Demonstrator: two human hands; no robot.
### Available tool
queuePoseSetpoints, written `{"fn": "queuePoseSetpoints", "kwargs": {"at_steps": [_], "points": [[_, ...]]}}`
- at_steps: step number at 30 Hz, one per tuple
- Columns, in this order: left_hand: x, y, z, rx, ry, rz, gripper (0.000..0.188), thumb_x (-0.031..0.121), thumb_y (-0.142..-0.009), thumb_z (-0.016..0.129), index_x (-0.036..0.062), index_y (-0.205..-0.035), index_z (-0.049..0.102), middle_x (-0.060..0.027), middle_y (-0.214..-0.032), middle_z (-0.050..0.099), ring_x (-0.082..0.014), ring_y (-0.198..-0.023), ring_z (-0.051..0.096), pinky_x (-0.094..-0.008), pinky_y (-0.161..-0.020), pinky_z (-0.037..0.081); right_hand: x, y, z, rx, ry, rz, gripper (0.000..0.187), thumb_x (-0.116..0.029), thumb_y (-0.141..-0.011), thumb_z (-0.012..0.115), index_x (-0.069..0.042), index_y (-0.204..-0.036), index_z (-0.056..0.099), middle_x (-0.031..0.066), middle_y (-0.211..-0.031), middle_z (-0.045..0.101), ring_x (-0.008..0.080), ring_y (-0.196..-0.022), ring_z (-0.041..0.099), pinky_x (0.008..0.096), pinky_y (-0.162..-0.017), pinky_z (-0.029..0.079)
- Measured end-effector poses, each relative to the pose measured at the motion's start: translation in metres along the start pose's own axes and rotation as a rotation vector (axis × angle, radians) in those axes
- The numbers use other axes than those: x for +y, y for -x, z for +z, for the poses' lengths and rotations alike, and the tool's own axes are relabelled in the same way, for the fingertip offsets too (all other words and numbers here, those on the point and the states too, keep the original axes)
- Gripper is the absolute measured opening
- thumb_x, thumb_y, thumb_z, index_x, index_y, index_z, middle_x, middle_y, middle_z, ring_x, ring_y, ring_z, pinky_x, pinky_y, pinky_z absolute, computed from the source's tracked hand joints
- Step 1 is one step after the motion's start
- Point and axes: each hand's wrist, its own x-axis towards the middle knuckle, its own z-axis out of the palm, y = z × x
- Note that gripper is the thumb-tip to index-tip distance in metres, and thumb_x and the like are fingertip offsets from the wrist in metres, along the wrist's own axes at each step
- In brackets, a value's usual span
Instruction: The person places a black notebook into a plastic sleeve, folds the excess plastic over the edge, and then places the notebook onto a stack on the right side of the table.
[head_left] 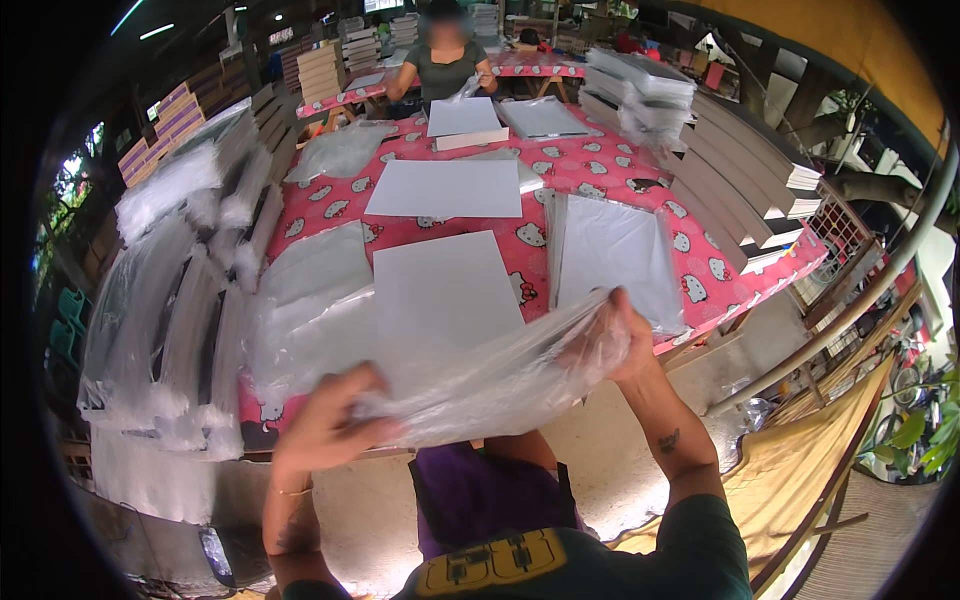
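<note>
A crumpled clear plastic bag [500, 385] stretches between my hands above the near table edge. My right hand [622, 340] is closed on its upper right end, the thumb up and part of the fingers behind the film. At the other end, my left hand [335, 415] has the bag between thumb and fingers, slightly blurred by motion. Just beyond the bag lies a white sheet or board [445, 285], its near edge covered by the film. Flat clear bags [315, 290] are spread to its left. To its right rests a stack of plastic-wrapped white sheets [615, 250].
Wrapped stacks [165, 310] crowd the left side. Thick grey-white stacks [745, 175] line the right edge. Another white board [445, 188] lies farther up the pink patterned tablecloth [540, 235]. Across the table a person [447, 70] handles clear plastic beside a white stack [462, 118].
</note>
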Motion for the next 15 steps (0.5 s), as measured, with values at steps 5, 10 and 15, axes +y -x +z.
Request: {"fn": "queuePoseSetpoints", "kwargs": {"at_steps": [5,10,15], "points": [[-0.012,-0.026,-0.001,0.090,0.281,0.105,0.011,0.007,-0.083,0.054,-0.0007,-0.090,0.059,-0.0106,-0.079,0.064,-0.0176,-0.075,0.066,-0.0271,-0.062,0.050,-0.011,-0.021,0.051,-0.604,1.148,0.417,0.028,-0.028,-0.089,0.061,0.000,-0.096,0.064,0.0080,-0.080,0.062,0.0186,-0.083,0.059,0.0300,-0.079,0.047],[-0.043,-0.023,0.010,-0.837,-0.264,-0.017,0.021,0.015,-0.088,0.062,0.0003,-0.104,0.058,-0.0130,-0.082,0.066,-0.0229,-0.070,0.064,-0.0352,-0.069,0.053,-0.002,-0.003,0.041,0.159,-0.137,0.015,0.024,-0.024,-0.087,0.061,-0.002,-0.095,0.059,0.0071,-0.077,0.061,0.0168,-0.064,0.055,0.0336,-0.066,0.048],[-0.020,-0.010,-0.003,0.162,0.705,-0.082,0.028,0.027,-0.090,0.062,0.0041,-0.104,0.055,-0.0066,-0.082,0.065,-0.0226,-0.076,0.064,-0.0348,-0.069,0.052,0.008,0.003,0.022,-0.305,0.991,0.329,0.032,-0.037,-0.086,0.064,-0.006,-0.079,0.060,0.0016,-0.069,0.057,0.0113,-0.063,0.052,0.0262,-0.060,0.045]]}}
